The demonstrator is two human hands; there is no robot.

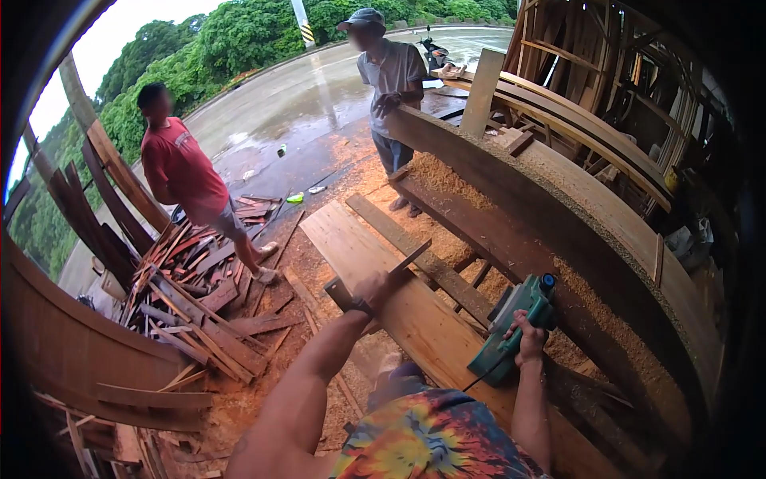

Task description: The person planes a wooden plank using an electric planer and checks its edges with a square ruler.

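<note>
A long pale plank [431, 323] runs diagonally below me. My left hand [373, 291] is closed around a dark try square [339, 294], whose thin blade reaches over the plank toward the upper right. At the plank's right side, my right hand [527, 339] grips the handle of a green electric planer [511, 323]. The planer rests tilted on the plank, and its black cord trails down to the left. A narrower, rougher board [423, 259] lies beside the plank.
A person in grey [391, 88] stands by the end of a large dark board [511, 184] on edge. Another person in red [187, 172] stands left, near piled wood scraps [215, 311]. Sawdust [447, 180] covers surfaces; stacked lumber [582, 136] is at right.
</note>
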